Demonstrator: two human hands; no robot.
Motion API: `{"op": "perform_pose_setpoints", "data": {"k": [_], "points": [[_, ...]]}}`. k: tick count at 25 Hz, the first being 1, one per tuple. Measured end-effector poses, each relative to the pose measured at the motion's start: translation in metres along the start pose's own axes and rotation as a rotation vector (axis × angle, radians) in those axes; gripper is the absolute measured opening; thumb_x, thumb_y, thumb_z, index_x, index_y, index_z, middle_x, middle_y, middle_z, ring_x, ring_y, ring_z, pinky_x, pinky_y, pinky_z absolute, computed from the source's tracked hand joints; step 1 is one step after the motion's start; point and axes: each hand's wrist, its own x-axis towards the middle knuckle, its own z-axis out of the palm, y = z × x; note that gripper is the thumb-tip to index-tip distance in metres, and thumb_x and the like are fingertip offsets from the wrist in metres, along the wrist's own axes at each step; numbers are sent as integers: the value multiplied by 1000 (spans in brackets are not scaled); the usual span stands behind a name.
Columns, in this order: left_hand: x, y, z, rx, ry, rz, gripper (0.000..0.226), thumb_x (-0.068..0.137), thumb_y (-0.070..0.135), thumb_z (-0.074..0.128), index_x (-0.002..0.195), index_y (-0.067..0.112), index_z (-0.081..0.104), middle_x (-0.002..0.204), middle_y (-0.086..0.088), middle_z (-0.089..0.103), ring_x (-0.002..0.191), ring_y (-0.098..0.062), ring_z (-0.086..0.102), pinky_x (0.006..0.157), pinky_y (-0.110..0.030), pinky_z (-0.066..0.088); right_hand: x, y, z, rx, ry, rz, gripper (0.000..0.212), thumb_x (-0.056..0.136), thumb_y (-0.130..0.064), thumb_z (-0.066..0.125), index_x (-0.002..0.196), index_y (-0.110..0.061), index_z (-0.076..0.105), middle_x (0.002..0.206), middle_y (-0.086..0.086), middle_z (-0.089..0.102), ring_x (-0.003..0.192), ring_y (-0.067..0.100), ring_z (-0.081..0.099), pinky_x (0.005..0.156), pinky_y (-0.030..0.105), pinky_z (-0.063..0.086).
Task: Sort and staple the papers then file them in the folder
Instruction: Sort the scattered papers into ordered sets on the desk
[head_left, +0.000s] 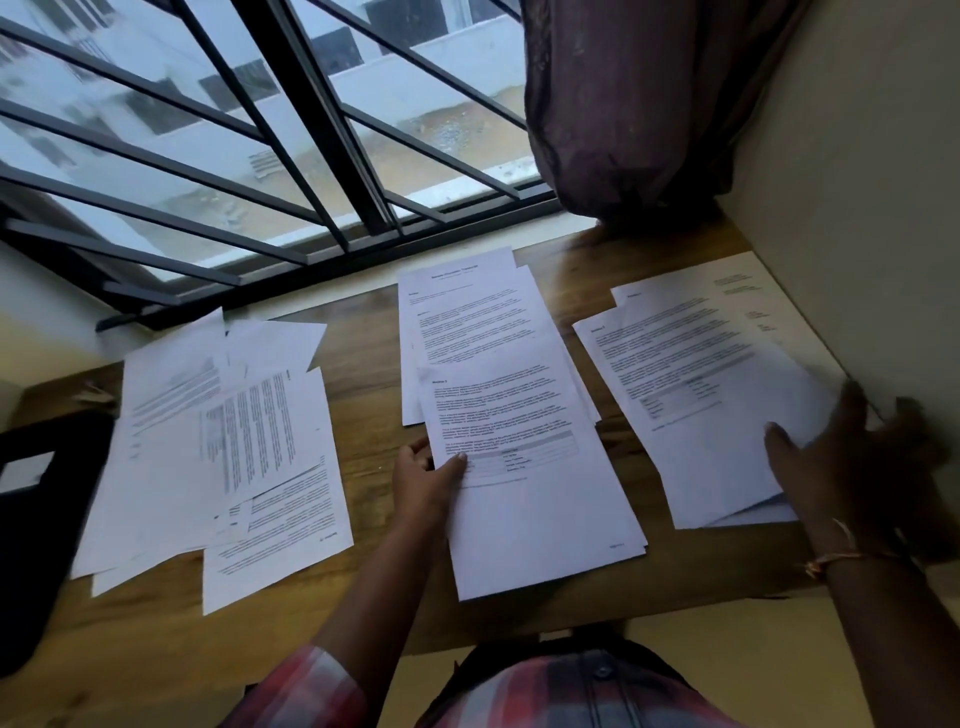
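Three groups of printed papers lie on the wooden desk (363, 467). A loose, jumbled spread of papers (218, 441) covers the left. In the middle, my left hand (423, 480) pinches the left edge of a small sheaf of sheets (530, 467), thumb on top, over other sheets (467, 312) lying behind. On the right, my right hand (852, 462) rests with spread fingers on the near right corner of the right pile (701, 395). A black folder (36, 519) lies at the desk's left edge. A small stapler-like object (93, 396) sits just beyond it, blurred.
A barred window (260, 156) runs along the back of the desk. A dark curtain (623, 104) hangs at the back right corner. A plain wall (857, 234) bounds the desk on the right, close to the right pile.
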Motion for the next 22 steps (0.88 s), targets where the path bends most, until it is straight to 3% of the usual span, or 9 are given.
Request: {"op": "perform_pose_setpoints", "data": {"k": [3,5,8,10,13,17,22], "points": [[4,6,-5,1,11,23,54,87,7,76,130,19,47,122,-2,67,104,-24,71,89,-49,60,-4,-20,-11,-25,78,-114,79,83,-55,69,145,-20,33,156,22,24,139,53,29,104,71,37],[8,9,-4,31,29,47,48,89,7,74,127,20,48,119,-1,67,102,-21,71,86,-43,61,-19,-61,-13,29,74,-361,63,91,-48,63,139,-10,47,143,25,43,131,44,42,100,58,45],[13,12,-2,57,72,60,42,91,10,73,125,19,51,116,0,69,99,-18,71,83,-39,62,-44,-135,9,162,-198,-686,50,94,-42,65,130,-7,60,126,17,62,114,36,57,89,45,51],[16,15,-2,73,77,73,43,92,11,71,129,16,51,112,3,69,98,-17,71,83,-38,61,-54,-173,34,163,-295,-748,50,92,-40,71,127,-5,62,122,16,65,110,38,60,88,45,52],[26,21,-3,79,75,87,46,92,11,71,133,15,49,116,0,68,98,-15,69,81,-34,61,-52,-209,61,134,-288,-776,50,90,-43,72,121,-5,65,116,15,67,108,38,61,89,44,54],[42,28,-3,83,105,101,52,93,11,71,139,14,47,122,-3,64,94,-6,64,63,-14,51,-35,-238,84,-19,-328,-812,60,87,-54,70,133,-15,63,134,16,61,119,39,57,99,46,47],[68,33,-4,120,134,134,51,94,14,71,139,17,50,120,6,63,92,2,61,64,-9,48,-24,-266,102,-174,-380,-866,65,88,-64,63,144,-34,51,160,6,37,143,33,36,110,48,37]]}}
